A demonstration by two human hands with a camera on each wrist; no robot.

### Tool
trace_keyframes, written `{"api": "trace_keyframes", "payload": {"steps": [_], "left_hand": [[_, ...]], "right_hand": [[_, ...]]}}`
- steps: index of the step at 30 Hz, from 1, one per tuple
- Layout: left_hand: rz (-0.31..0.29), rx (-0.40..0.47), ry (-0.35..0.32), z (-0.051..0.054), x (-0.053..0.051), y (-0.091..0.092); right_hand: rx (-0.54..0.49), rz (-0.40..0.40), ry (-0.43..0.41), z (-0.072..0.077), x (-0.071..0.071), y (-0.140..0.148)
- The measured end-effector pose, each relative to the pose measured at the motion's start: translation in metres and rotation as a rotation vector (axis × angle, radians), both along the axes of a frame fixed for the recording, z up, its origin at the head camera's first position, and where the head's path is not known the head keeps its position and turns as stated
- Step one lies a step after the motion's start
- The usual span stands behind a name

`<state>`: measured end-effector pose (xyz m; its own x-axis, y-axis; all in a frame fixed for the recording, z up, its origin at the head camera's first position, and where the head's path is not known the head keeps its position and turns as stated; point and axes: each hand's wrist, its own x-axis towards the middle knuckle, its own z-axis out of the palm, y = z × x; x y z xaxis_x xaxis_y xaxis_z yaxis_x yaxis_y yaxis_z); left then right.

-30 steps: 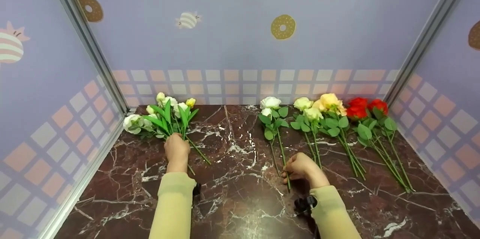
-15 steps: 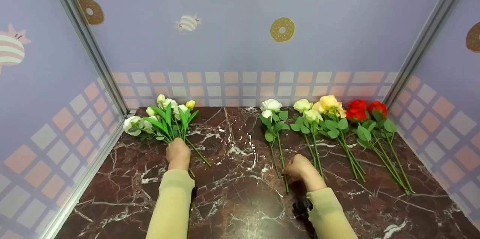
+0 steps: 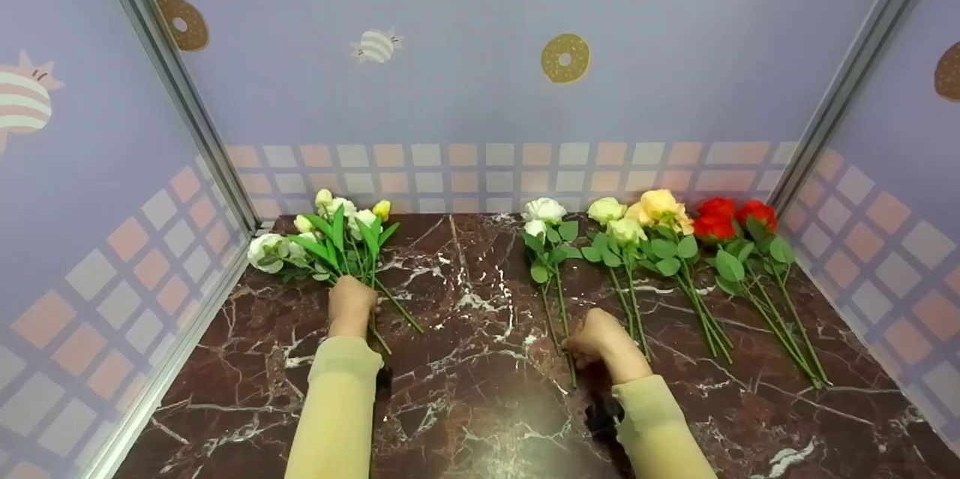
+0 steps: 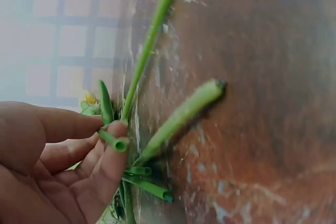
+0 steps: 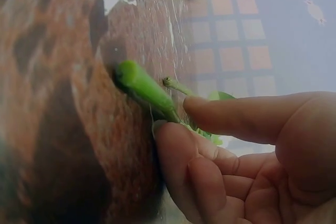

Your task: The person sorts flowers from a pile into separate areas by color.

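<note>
On the left, my left hand (image 3: 351,305) is over the stems of a fanned bunch of white flowers (image 3: 268,252) and tulips (image 3: 382,209) with long green leaves. In the left wrist view, its thumb and finger pinch a hollow green tulip stem (image 4: 113,141); other stems lie beside and below the fingers. My right hand (image 3: 600,340) is at the lower end of a white rose (image 3: 545,210) lying on the table. Seen from the right wrist, thumb and fingertip pinch the rose's green stem (image 5: 144,87), its cut end pointing away from them. A second, thinner stem lies behind.
Right of the white roses lie pale green roses (image 3: 625,232), peach-yellow roses (image 3: 660,210) and red roses (image 3: 715,219), stems toward the front. The dark marbled table (image 3: 465,389) is bounded by patterned walls (image 3: 480,88) at the back and sides.
My left hand has shifted slightly down along the stems. The right hand has moved a little left, bringing the white rose's stem end slightly left.
</note>
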<state>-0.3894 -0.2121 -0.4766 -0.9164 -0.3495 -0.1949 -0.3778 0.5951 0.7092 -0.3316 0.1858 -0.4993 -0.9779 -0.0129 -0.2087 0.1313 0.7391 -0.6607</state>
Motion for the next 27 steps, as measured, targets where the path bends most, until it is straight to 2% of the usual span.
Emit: {"api": "trace_keyframes", "payload": {"steps": [1, 4, 7, 11, 17, 23, 27], "left_hand": [[0.027, 0.032, 0.001, -0.003, -0.003, 0.003], [0.057, 0.190, -0.014, -0.003, -0.005, 0.003], [0.061, 0.286, -0.008, -0.003, -0.006, 0.003], [0.053, 0.405, 0.017, -0.003, -0.004, 0.006], [0.040, 0.565, 0.062, -0.001, 0.003, 0.019], [0.000, 0.708, 0.099, -0.002, 0.010, 0.038], [-0.020, 0.776, 0.134, 0.000, 0.015, 0.049]], "right_hand": [[0.007, 0.004, 0.005, 0.000, 0.000, 0.000], [0.000, -0.004, 0.000, 0.002, 0.001, 0.001], [-0.016, -0.033, 0.004, 0.006, 0.001, 0.001], [-0.012, -0.064, 0.053, 0.011, 0.001, 0.002], [0.015, -0.080, 0.171, 0.018, 0.002, -0.007], [-0.073, -0.076, 0.201, 0.019, 0.002, -0.027], [-0.105, -0.035, 0.245, 0.020, 0.000, -0.042]]}}
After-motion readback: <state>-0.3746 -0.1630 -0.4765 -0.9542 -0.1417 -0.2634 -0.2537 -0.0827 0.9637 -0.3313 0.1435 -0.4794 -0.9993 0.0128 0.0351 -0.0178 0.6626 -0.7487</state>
